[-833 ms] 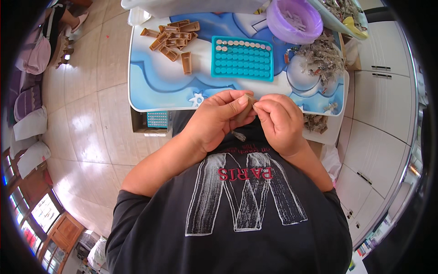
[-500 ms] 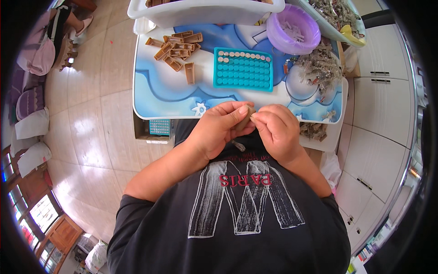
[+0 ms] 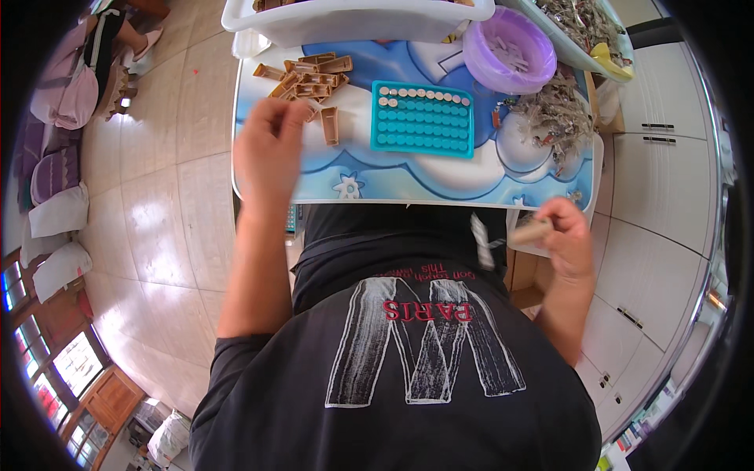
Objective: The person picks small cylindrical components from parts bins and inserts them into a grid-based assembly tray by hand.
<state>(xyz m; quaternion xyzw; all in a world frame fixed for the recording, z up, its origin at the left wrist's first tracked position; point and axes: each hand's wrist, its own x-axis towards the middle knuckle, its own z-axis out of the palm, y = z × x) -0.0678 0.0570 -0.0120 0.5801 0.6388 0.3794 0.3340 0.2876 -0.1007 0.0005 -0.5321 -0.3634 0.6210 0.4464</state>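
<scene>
My left hand [image 3: 275,149], blurred by motion, is over the table's left side, beside a pile of hollow brown plastic pieces [image 3: 316,85]. Its fingers are curled; whether anything is between them is not clear. One separate brown piece [image 3: 330,127] lies just right of the hand. Beyond the table's front right edge, my right hand [image 3: 569,243] is closed on a tan, block-like piece [image 3: 531,232]. A blurred silvery strip [image 3: 481,243] hangs in front of my shirt, apart from both hands.
A teal tray [image 3: 422,145] of round cells has small silvery discs in its upper rows. Behind it are a purple basin [image 3: 477,59] with small pale pieces and a white tub [image 3: 357,31]. A heap of clear-wrapped items [image 3: 554,118] covers the table's right side.
Both hands were together at the table's front edge around a tan piece. My left hand has moved to the left and forward; my right hand has moved right. The silvery strip now shows between them.
</scene>
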